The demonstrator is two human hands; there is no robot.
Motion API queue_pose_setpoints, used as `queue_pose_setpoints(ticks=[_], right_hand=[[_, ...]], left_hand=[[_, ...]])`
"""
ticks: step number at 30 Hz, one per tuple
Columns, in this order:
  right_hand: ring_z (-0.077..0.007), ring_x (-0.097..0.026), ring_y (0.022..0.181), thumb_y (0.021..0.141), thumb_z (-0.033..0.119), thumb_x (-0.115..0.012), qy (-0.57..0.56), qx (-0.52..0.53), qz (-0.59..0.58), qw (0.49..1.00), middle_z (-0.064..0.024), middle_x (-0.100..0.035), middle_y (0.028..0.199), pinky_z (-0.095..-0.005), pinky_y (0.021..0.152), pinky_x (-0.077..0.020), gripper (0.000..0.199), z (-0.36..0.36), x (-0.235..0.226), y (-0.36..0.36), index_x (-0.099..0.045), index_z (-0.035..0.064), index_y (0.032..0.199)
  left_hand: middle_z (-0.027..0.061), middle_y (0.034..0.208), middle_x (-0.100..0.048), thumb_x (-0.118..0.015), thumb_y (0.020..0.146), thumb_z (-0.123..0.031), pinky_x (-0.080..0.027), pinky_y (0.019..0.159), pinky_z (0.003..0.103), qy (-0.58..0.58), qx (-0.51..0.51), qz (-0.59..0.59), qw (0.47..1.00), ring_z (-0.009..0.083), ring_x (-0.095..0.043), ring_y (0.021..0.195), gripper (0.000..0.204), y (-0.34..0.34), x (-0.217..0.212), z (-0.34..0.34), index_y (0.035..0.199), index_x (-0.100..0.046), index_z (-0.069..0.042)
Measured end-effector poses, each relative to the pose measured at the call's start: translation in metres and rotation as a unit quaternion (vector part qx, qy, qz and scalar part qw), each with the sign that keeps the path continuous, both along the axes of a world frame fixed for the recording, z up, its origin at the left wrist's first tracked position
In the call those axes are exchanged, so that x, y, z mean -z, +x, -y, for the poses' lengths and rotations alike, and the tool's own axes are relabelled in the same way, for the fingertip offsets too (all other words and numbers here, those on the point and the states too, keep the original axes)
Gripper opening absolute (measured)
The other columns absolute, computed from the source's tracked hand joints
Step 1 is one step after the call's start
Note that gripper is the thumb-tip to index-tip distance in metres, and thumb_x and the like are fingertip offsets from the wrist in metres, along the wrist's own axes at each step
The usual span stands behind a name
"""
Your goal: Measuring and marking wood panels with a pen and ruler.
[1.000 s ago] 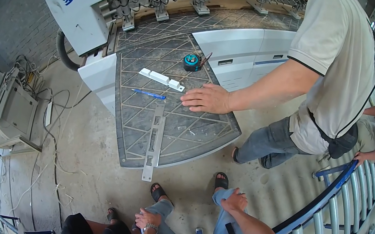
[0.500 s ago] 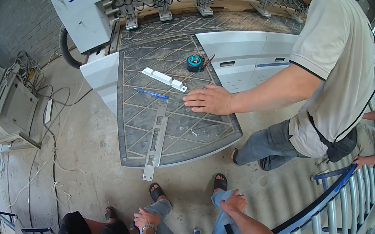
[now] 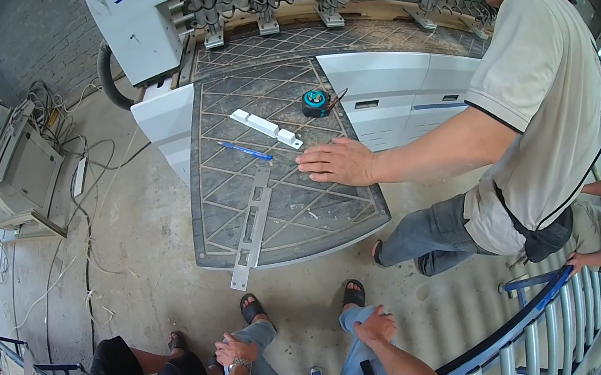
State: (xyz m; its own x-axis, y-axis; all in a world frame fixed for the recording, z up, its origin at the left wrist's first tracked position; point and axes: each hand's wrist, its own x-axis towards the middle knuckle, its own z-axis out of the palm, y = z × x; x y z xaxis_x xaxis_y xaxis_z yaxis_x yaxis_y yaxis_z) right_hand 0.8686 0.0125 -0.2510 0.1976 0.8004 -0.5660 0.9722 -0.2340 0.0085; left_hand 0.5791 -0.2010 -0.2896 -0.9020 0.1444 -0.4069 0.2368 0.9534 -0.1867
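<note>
My left hand (image 3: 236, 351), with a metal watch at its wrist, rests on my left knee, its fingers loosely draped over the jeans. On the other knee lies my right hand (image 3: 376, 326), fingers apart. Neither hand holds anything. Ahead of them, on a dark ribbed machine table (image 3: 325, 227), a slotted metal plate (image 3: 252, 231) juts past the front edge. Beyond it are a blue pen (image 3: 244, 151), a white notched bar (image 3: 267, 127) and a teal-and-black tape measure (image 3: 315, 103). A co-worker's hand (image 3: 337, 160) lies flat on the table beside the bar.
A white drilling machine (image 3: 132, 32) with a row of clamps stands behind the table. The co-worker (image 3: 532, 131) stands at the right. Blue-edged roller rails (image 3: 531, 329) run along my right side. Loose cables (image 3: 90, 232) and a grey cabinet (image 3: 26, 165) are on the left floor. Another person sits far right.
The view has shifted very slightly. My hands stay on my knees, and the co-worker's hand and the things on the table keep their places.
</note>
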Motion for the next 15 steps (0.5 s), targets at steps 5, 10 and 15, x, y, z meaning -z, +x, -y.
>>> queue_pose_setpoints(ticks=[5, 10, 15], right_hand=[[-0.0411, -0.06, 0.119, 0.074, 0.047, -0.081, -0.013, 0.005, 0.001, 1.0, -0.0241, -0.056, 0.129, -0.0482, 0.1, -0.0504, 0.088, -0.001, 0.003, 0.001, -0.043, 0.0091, 0.143], [-0.0409, -0.06, 0.12, 0.074, 0.047, -0.08, -0.003, 0.004, -0.001, 1.0, -0.0239, -0.056, 0.13, -0.0483, 0.101, -0.0492, 0.09, -0.001, -0.006, -0.002, -0.042, 0.0096, 0.146], [-0.041, -0.06, 0.119, 0.074, 0.046, -0.079, -0.01, 0.008, -0.007, 1.0, -0.024, -0.056, 0.13, -0.0484, 0.101, -0.0494, 0.09, -0.001, -0.01, -0.003, -0.041, 0.0092, 0.147]], left_hand=[[0.0154, 0.122, -0.051, -0.078, 0.073, -0.051, -0.049, 0.091, 0.045, -0.005, -0.004, 0.008, 1.0, 0.0341, -0.059, 0.111, 0.077, 0.0, -0.004, -0.002, 0.136, -0.049, -0.017], [0.0151, 0.122, -0.051, -0.078, 0.074, -0.052, -0.049, 0.091, 0.045, -0.013, -0.003, 0.008, 1.0, 0.0339, -0.059, 0.112, 0.079, 0.0, -0.001, -0.002, 0.137, -0.049, -0.016], [0.0155, 0.121, -0.052, -0.078, 0.074, -0.052, -0.049, 0.091, 0.045, -0.004, 0.001, -0.001, 1.0, 0.0343, -0.059, 0.112, 0.077, 0.001, 0.0, 0.0, 0.135, -0.049, -0.016]])
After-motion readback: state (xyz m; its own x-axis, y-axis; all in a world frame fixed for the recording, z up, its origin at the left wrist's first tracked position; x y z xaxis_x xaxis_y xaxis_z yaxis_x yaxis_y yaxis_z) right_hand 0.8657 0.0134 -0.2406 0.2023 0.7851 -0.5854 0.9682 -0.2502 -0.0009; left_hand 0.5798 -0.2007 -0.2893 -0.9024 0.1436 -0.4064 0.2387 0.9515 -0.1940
